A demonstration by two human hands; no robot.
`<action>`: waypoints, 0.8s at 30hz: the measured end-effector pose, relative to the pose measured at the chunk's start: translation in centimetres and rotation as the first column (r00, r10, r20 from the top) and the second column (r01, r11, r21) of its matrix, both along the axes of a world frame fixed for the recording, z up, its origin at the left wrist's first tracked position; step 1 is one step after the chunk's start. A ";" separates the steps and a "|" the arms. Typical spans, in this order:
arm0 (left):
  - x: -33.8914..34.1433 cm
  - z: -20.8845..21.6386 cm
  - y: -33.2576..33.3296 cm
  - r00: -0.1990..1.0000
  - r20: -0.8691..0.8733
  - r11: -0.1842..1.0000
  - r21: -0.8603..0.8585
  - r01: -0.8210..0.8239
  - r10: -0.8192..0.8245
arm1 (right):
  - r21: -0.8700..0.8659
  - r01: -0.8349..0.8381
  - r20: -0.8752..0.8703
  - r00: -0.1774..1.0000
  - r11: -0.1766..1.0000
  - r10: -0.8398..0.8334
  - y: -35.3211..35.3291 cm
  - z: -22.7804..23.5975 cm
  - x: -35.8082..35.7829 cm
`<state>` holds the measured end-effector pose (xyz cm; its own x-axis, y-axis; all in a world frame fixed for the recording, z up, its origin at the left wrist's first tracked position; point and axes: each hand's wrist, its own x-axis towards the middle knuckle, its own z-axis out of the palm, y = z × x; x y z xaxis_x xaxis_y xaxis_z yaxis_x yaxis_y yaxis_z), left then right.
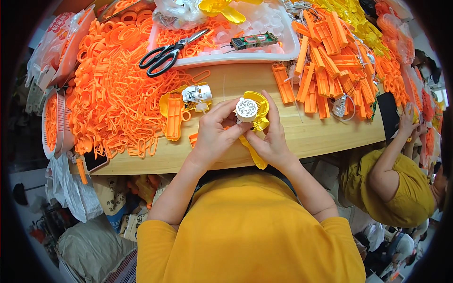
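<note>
My left hand [214, 128] is closed around a white round plastic part [247, 109] with a slotted pattern on its face. My right hand [274, 141] grips a yellow plastic shell [255, 152], which has a round cup end and a long narrow handle. The white part is held up against the shell's cup end; whether it is seated inside, I cannot tell. To the left on the table lies an orange trough-shaped housing [173, 115] on another yellow shell. Beside it is a second white round part [197, 94] with metal showing.
Loose orange clips [118, 104] are heaped at left. Black-handled scissors [173, 52] and a green circuit piece [255, 41] lie across a white tray [222, 60]. Orange housings [325, 66] are piled at right. Another person [391, 184] sits to the right.
</note>
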<state>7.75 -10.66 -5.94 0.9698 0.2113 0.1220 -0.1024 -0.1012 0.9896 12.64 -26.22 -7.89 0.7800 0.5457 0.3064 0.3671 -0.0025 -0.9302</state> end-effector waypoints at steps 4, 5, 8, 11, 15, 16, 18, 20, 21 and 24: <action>-0.1 0.4 0.2 0.995 -0.083 0.988 -0.151 0.040 -0.053 | -0.033 0.010 0.055 0.998 0.999 -0.009 0.1 0.2 -0.5; -0.2 0.2 0.2 0.995 -0.082 0.987 -0.154 0.042 -0.055 | -0.050 0.026 0.097 0.995 0.998 -0.021 0.2 0.3 -0.7; -0.6 -0.1 0.1 0.999 0.034 1.000 -0.025 -0.001 0.002 | -0.020 0.009 0.128 0.992 1.000 -0.006 0.2 0.1 -1.2; -0.7 0.1 0.0 0.999 0.050 0.998 -0.066 -0.003 0.006 | 0.053 0.024 0.183 0.983 0.998 -0.034 0.5 1.6 -1.2; -0.7 0.6 -0.3 0.985 0.171 0.981 0.196 -0.004 -0.030 | 0.163 0.117 0.022 0.992 0.980 -0.123 1.6 1.6 -1.6; -0.6 0.7 -0.4 0.974 0.219 0.949 0.314 -0.020 -0.052 | 0.221 0.171 -0.087 0.984 0.960 -0.156 1.9 1.0 -1.4; -0.3 1.4 -0.7 0.986 0.162 0.961 0.277 -0.008 -0.038 | 0.333 0.231 -0.290 0.948 0.914 -0.134 2.1 0.9 -1.4; 0.2 1.3 -1.0 0.994 0.102 0.971 0.239 0.003 -0.028 | 0.327 0.264 -0.322 0.934 0.908 -0.156 1.8 0.4 -1.1; 0.9 1.3 -0.9 0.989 0.138 0.938 0.346 0.007 -0.058 | 0.323 0.290 -0.350 0.921 0.901 -0.171 1.6 0.1 -0.8; 3.1 1.8 -1.5 0.984 0.147 0.866 0.499 0.012 -0.098 | 0.227 0.287 -0.232 0.944 0.930 -0.235 0.1 -0.8 0.8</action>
